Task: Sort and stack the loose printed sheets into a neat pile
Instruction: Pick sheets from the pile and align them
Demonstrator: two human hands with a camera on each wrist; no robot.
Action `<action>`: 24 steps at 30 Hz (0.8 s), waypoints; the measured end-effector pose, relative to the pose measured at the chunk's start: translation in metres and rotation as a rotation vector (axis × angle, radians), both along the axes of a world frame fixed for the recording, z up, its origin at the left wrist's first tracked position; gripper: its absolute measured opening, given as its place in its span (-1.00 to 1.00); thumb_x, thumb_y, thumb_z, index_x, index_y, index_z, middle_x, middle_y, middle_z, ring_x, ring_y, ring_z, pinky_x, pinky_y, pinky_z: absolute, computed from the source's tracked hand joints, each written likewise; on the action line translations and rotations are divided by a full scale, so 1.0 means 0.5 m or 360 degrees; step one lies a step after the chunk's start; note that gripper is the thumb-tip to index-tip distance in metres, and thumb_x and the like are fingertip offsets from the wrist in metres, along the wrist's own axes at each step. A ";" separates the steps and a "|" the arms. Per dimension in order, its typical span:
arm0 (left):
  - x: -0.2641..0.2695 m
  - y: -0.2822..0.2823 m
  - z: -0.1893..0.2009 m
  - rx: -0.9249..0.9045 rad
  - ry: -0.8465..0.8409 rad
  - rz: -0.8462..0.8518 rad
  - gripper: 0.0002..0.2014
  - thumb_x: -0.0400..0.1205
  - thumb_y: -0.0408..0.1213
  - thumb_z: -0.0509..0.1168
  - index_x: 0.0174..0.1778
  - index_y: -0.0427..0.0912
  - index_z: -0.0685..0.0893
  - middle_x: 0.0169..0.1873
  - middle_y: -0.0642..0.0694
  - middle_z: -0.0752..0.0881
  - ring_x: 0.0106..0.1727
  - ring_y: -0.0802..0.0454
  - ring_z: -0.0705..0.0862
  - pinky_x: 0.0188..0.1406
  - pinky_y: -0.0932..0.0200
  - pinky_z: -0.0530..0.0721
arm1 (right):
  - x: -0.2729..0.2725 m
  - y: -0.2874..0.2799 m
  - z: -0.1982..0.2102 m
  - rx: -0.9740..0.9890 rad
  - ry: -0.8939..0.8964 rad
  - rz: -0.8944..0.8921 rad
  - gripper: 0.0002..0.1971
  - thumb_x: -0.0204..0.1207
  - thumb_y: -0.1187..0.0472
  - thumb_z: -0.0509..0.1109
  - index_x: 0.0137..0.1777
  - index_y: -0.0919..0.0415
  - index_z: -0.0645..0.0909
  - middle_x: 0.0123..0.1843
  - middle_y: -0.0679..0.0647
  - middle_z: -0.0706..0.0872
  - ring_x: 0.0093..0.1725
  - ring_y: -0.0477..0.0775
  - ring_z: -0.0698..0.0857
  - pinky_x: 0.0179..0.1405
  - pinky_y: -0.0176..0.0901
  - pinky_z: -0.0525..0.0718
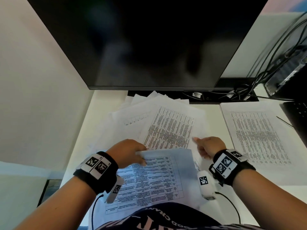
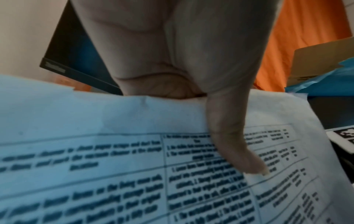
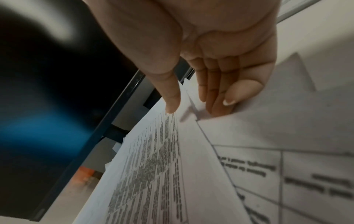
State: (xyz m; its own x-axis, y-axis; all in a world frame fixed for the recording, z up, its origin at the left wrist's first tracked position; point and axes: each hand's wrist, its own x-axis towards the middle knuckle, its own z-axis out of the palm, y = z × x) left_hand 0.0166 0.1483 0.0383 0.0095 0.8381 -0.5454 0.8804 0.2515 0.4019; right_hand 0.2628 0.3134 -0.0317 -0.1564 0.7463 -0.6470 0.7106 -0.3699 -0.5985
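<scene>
My left hand [image 1: 132,153] pinches the top edge of a printed sheet [image 1: 154,178] and holds it raised in front of my chest. In the left wrist view the thumb [image 2: 235,145] lies across the sheet's [image 2: 114,166] printed table, and the fingers are hidden behind it. A loose, fanned heap of sheets [image 1: 169,128] lies under the monitor. My right hand [image 1: 205,146] is over its right edge with straight fingers. Its fingertips [image 3: 214,103] touch the sheet edges [image 3: 162,166] without gripping. A squared pile of sheets [image 1: 259,136] lies at the right.
A dark monitor [image 1: 146,42] hangs over the back of the white desk [image 1: 98,113]. A black keyboard [image 1: 297,117] sits at the far right beside the squared pile. Cables [image 1: 240,92] and a black device [image 1: 285,77] crowd the back right. A wall closes the left side.
</scene>
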 end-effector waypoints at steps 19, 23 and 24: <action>-0.066 -0.036 0.004 0.0281 -0.0206 0.0682 -0.84 0.42 -0.09 0.51 -0.27 0.18 0.63 -0.28 0.20 0.65 -0.25 0.14 0.60 -0.17 0.18 0.51 | -0.044 -0.004 0.002 0.0258 -0.0458 0.0433 -0.60 0.56 -0.13 0.32 0.03 0.25 0.64 0.00 0.15 0.69 0.07 0.18 0.67 0.13 -0.09 0.59; -0.094 -0.046 -0.009 0.0381 -0.0270 0.1046 -0.74 0.42 -0.32 0.57 -0.05 0.00 0.70 -0.19 0.16 0.71 -0.07 -0.02 0.66 -0.27 0.35 0.47 | -0.010 0.018 -0.020 0.0374 -0.0155 -0.0014 -0.75 0.44 0.06 0.51 -0.32 0.15 0.55 -0.31 0.09 0.73 -0.27 0.17 0.67 -0.12 -0.09 0.65; -0.105 -0.050 -0.012 0.0399 -0.0297 0.1088 -0.77 0.39 -0.33 0.58 -0.13 -0.01 0.73 -0.24 0.11 0.75 -0.10 -0.05 0.70 -0.30 0.35 0.50 | 0.000 0.023 -0.016 0.0376 -0.0053 -0.0105 -0.76 0.41 0.12 0.54 -0.33 0.13 0.53 -0.29 0.11 0.74 -0.25 0.18 0.69 -0.06 -0.04 0.68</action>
